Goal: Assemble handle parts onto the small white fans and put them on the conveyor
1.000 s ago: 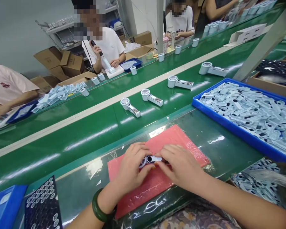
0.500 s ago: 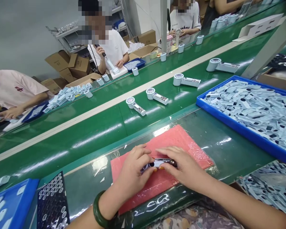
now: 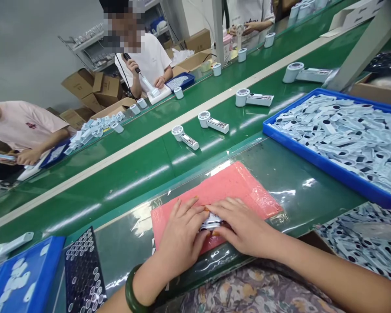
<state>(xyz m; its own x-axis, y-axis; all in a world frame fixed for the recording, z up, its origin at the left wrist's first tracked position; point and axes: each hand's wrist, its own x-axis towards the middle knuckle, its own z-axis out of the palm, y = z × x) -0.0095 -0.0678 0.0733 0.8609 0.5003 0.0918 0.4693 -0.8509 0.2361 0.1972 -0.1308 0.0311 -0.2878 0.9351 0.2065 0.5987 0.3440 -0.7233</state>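
A small pale handle casing (image 3: 211, 221) with a shiny face lies low over a pink pad (image 3: 244, 182); fingers cover much of it. My left hand (image 3: 184, 230), above a green bangle (image 3: 132, 291), grips its left end. On the other end my right hand (image 3: 241, 224) is closed, thumb at the near side and fingers over the far side. Both sets of fingertips nearly meet around the piece.
A blue tray (image 3: 313, 150) heaped with light-blue casings stands at right, with a box of more casings (image 3: 361, 243) below. At left are a black sheet of round stickers (image 3: 81, 256) and another blue tray (image 3: 48, 278). Handheld fans (image 3: 185, 138) lie on the green belt (image 3: 133, 174); co-workers sit opposite.
Both hands have turned the casing slightly and now cover more of it; the black spot on it no longer shows. My view has shifted a little. A co-worker at left has raised a light-blue piece.
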